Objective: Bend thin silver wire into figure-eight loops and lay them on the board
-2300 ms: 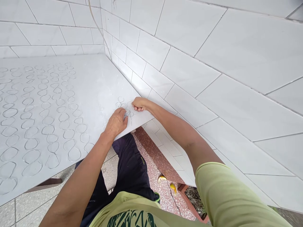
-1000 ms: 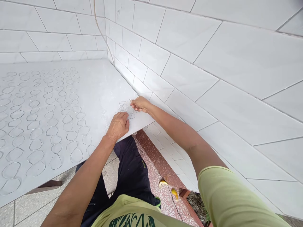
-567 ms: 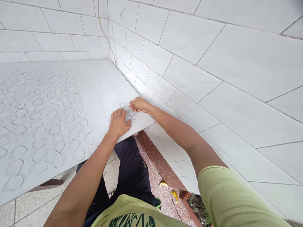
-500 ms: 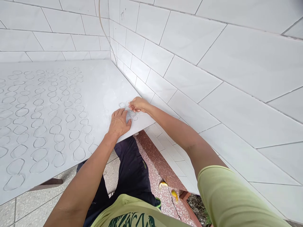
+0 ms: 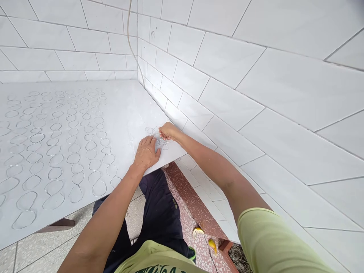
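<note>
My left hand [image 5: 146, 151] lies palm down on the grey-white tabletop [image 5: 122, 113], its fingers stretched toward a small tangle of thin wire loops [image 5: 163, 144] near the right corner. Just beyond it, my right hand [image 5: 168, 131] pinches at the tangle with thumb and fingers closed. The wire between those fingertips is mostly hidden by them. Rows of thin wire twisted into figure-eight loops [image 5: 55, 172] cover the left part of the table, apart from both hands.
White tiled walls [image 5: 227, 68] meet behind the table and run close along its right side. A pale cable [image 5: 129, 36] hangs in the corner. Below are a reddish-brown ledge [image 5: 193, 199], speckled flooring [image 5: 82, 218] and yellow scraps [image 5: 212, 245] on the ground.
The whole view has tilted, so the scene sits lower and slightly farther right. My right hand has edged slightly right, away from my left, which stays flat on the table.
</note>
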The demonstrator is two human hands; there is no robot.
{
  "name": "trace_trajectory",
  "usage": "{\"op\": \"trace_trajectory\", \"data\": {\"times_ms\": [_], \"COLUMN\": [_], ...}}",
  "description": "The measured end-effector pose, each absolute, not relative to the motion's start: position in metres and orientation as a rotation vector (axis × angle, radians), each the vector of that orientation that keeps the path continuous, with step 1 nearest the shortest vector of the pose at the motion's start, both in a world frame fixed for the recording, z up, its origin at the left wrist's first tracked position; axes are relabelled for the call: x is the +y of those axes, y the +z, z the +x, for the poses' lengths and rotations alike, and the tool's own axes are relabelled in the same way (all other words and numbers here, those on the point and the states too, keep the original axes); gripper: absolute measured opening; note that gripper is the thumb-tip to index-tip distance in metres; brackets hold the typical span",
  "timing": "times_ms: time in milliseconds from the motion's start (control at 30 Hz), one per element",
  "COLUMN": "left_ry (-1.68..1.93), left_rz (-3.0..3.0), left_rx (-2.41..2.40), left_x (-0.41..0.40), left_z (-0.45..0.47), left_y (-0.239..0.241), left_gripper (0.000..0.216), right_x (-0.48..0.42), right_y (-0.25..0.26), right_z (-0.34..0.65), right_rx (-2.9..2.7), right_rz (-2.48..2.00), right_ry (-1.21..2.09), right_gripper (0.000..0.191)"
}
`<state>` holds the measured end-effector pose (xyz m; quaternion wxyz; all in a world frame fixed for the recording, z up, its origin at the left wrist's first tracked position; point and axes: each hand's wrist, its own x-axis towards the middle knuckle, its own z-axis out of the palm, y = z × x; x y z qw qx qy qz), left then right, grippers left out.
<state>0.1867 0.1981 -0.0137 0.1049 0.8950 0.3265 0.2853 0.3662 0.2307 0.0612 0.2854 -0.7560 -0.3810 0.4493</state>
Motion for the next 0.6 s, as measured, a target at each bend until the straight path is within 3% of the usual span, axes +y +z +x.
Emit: {"op": "trace_trajectory", "data": {"times_ms": [300,467,600], "left_ry": [1.013,1.323,1.264], "left_rz": [2.53,2.099,1.854], "left_rx": [1.047,1.24,1.251], "left_x": [0.194,0.169,0.148], "left_z": [0.184,0.161,0.133], "left_y": [-0.005,0.044,0.08], "left_gripper": [0.04,0.038,0.05], "right_x": [0.21,0.181,0.159], "right_y": [0.085,0.096,0.095], "right_z": [0.372,0.36,0.338], "right_rx": [-1.166,-1.29,-1.338], "right_rz": [-1.828,-1.663,-1.502], "right_ry": [1.135,1.092,1.147], "right_gripper": [0.03,0.039,0.041]}}
